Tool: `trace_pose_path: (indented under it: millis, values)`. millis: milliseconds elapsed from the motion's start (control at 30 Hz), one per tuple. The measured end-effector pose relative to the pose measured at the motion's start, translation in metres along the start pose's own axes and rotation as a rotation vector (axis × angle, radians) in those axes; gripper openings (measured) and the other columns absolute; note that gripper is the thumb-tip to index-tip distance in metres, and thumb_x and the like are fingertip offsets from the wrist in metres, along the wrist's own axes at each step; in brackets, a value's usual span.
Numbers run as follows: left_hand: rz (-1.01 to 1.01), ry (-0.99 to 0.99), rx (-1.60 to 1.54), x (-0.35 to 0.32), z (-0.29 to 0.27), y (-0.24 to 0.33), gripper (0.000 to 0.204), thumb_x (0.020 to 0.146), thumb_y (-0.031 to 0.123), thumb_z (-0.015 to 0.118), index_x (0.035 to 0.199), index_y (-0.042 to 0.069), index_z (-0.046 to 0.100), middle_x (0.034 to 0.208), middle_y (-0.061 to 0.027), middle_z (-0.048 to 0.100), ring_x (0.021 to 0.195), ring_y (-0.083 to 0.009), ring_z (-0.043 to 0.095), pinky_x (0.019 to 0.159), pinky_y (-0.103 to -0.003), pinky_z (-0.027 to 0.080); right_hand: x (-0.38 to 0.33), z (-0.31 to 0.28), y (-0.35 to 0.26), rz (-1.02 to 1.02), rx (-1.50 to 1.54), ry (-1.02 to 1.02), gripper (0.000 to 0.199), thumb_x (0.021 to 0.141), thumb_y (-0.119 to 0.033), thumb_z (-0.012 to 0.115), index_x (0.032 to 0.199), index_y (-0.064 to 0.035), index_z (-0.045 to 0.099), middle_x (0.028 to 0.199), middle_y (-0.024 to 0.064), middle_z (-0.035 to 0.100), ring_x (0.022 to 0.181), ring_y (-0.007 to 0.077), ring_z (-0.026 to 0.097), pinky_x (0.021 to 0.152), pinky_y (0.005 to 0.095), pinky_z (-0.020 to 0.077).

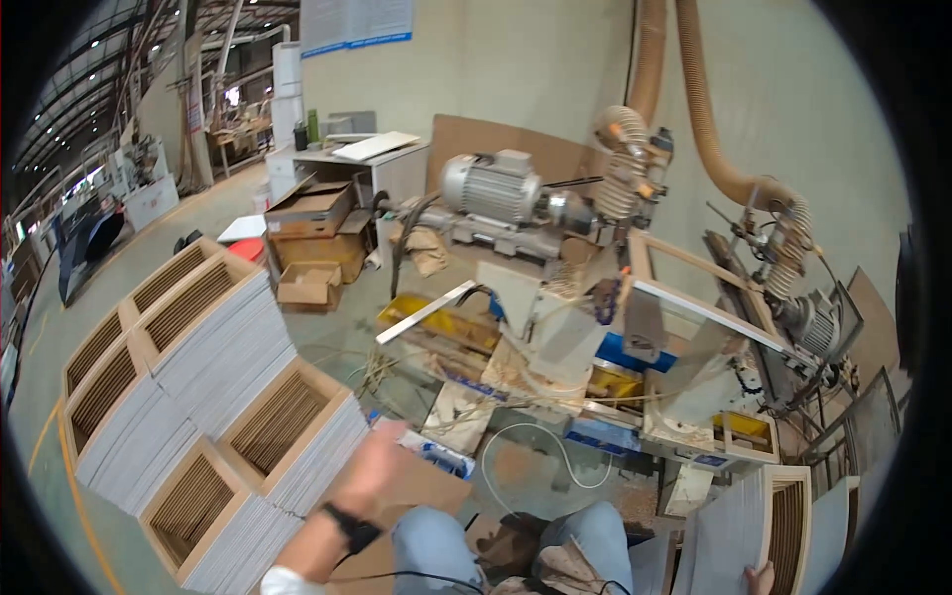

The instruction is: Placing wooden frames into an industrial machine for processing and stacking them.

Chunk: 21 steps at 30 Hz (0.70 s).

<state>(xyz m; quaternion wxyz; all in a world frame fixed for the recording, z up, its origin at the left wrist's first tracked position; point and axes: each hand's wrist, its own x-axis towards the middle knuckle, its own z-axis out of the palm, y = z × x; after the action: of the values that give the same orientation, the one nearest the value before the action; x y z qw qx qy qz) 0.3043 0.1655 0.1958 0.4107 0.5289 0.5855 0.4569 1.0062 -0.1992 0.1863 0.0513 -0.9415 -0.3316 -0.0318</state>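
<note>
My left hand [379,458] reaches forward past a dark wristwatch [352,529], beside the near stack of wooden frames [342,421]. Motion smears its fingers, and nothing shows clearly in it. Low at the right, my right hand [762,577] has its fingers round the edge of a rectangular wooden frame [783,486], at the front of a group of frames standing upright with pale grey sides. Most of that hand is cut off by the picture's dark rim. A single frame [709,309] with a white edge lies on the machine ahead, apart from both hands.
Ahead stands a woodworking machine with a grey motor [491,188], a second motor [815,325] and ribbed dust hoses [699,109]. More stacked frames [198,327] fill the left. Cardboard boxes [309,286] sit behind them. A pale hose [555,436] loops across the floor.
</note>
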Motion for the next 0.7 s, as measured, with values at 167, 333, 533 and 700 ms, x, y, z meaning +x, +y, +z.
trace_pose_path:
  millis: [167,333,533,700]
  values:
    - [1.227,-0.526,0.151,0.031,0.286,0.169,0.041,0.080,0.027,0.064,0.114,0.005,0.054,0.098,-0.0138,0.056,0.091,-0.0315,0.055,0.078,-0.041,0.047,-0.002,-0.039,0.014,0.082,0.082,0.005,0.044,0.072,-0.021,0.062,0.111,-0.0017,0.057,0.102,0.0227,0.061,0.094,0.0389,0.058,0.080,0.0423,0.0465]
    - [1.121,-0.276,0.695,0.103,0.432,0.260,0.052,0.079,0.044,0.061,0.116,0.007,0.055,0.121,-0.0161,0.051,0.113,-0.0332,0.046,0.097,-0.042,0.037,0.010,-0.123,-0.018,-0.110,0.268,0.329,0.029,0.069,0.008,0.044,0.094,0.0024,0.058,0.074,0.0185,0.057,0.074,0.0313,0.057,0.069,0.0369,0.0448]
    - [1.112,-0.332,0.816,0.129,0.457,0.283,0.055,0.083,0.055,0.051,0.110,0.008,0.059,0.113,-0.0184,0.058,0.106,-0.0335,0.054,0.090,-0.043,0.044,0.053,-0.210,-0.105,-0.314,0.510,0.468,0.029,0.076,0.004,0.060,0.105,-0.0016,0.056,0.072,0.0106,0.056,0.068,0.0195,0.055,0.065,0.0303,0.0450]
    - [1.072,-0.797,0.820,0.024,0.380,0.280,0.049,0.088,0.053,0.045,0.099,0.005,0.055,0.081,-0.0193,0.062,0.070,-0.0325,0.063,0.059,-0.044,0.050,0.149,-0.258,-0.256,-0.824,0.502,0.300,0.028,0.074,-0.005,0.065,0.101,-0.0061,0.060,0.082,0.0152,0.063,0.077,0.0330,0.062,0.067,0.0372,0.0480]
